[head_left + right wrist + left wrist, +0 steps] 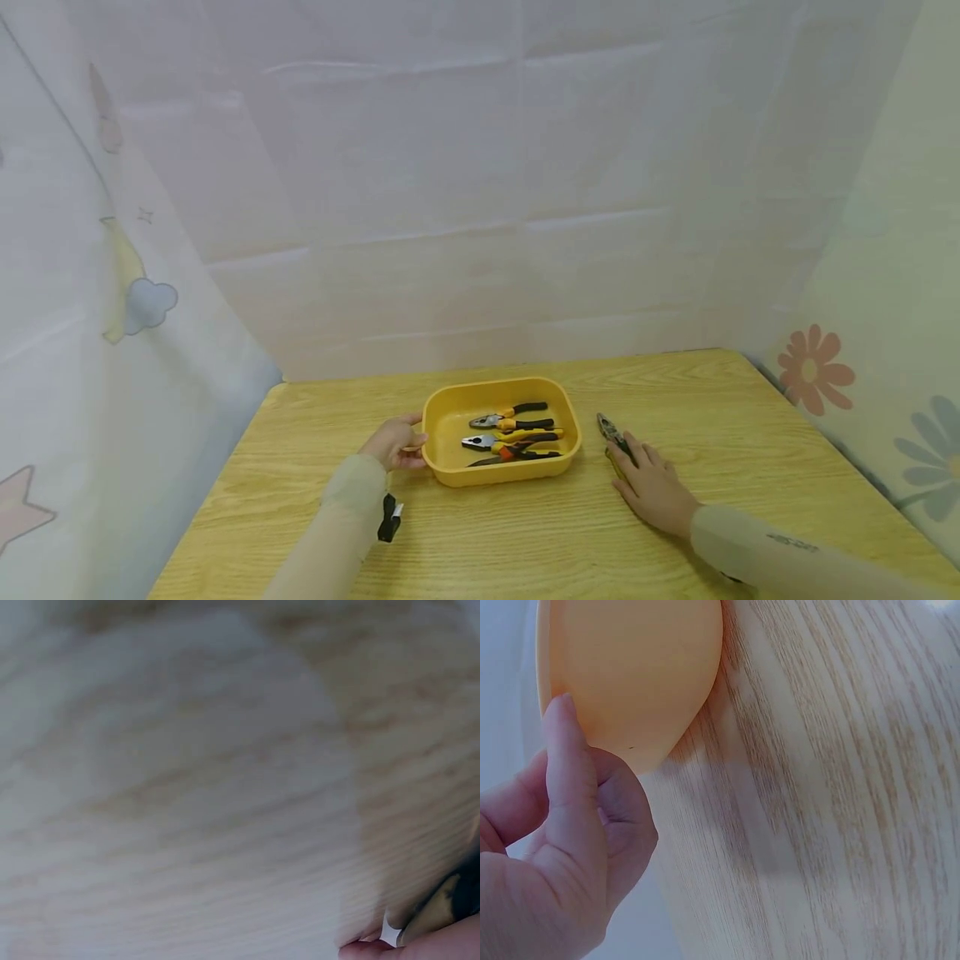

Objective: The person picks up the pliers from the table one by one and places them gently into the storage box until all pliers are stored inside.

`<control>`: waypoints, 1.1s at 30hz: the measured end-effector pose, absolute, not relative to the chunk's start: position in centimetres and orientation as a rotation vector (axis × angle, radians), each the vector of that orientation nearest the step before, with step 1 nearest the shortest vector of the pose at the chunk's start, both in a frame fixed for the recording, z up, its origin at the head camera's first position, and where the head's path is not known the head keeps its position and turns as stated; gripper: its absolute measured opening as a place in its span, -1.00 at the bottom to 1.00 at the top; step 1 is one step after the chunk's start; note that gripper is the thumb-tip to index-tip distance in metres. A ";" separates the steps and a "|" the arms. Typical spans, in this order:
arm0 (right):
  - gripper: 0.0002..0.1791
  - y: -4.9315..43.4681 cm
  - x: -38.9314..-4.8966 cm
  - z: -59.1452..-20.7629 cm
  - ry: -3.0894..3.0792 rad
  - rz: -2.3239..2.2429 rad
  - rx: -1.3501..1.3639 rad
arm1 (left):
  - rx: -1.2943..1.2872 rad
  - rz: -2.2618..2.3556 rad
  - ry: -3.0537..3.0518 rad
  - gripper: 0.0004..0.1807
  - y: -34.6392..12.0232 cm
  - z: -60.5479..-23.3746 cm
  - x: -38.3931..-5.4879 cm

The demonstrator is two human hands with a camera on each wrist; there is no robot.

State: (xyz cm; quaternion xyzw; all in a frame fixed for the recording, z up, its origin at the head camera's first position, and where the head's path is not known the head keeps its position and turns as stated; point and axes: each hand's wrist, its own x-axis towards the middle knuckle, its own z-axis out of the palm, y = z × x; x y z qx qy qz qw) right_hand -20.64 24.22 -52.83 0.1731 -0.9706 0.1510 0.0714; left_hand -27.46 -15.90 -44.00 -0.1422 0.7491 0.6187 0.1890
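Observation:
A yellow plastic bin (501, 475) stands on the table with several pliers (512, 425) inside, their handles black, yellow and orange. My left hand (396, 442) pinches the bin's left rim, the thumb on the wall in the left wrist view, where the bin wall (637, 667) fills the top left. To the right of the bin, another pair of pliers (611, 431) lies on the table, jaws pointing away. My right hand (654, 485) lies over its handles, thumb and fingers about them. Only fingertips and part of a dark and yellow handle (435, 911) show in the right wrist view.
A small black object with a white tip (389, 518) lies beside my left forearm. The wood-grain table (525, 550) ends at a pale cloth backdrop (487, 275). Patterned cloth walls (885, 333) stand on both sides.

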 end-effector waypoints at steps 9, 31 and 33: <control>-0.48 24.0 -20.6 -52.8 -2.859 0.348 0.566 | -0.402 1.755 2.091 -0.42 -16.0 -44.2 -27.4; -0.47 23.9 -20.4 -51.5 -2.764 -0.012 0.692 | -0.398 1.743 2.112 -0.42 -15.9 -43.7 -27.3; -0.46 24.1 -20.3 -51.8 -2.819 0.042 0.671 | -0.402 1.747 2.107 -0.42 -15.9 -43.8 -27.2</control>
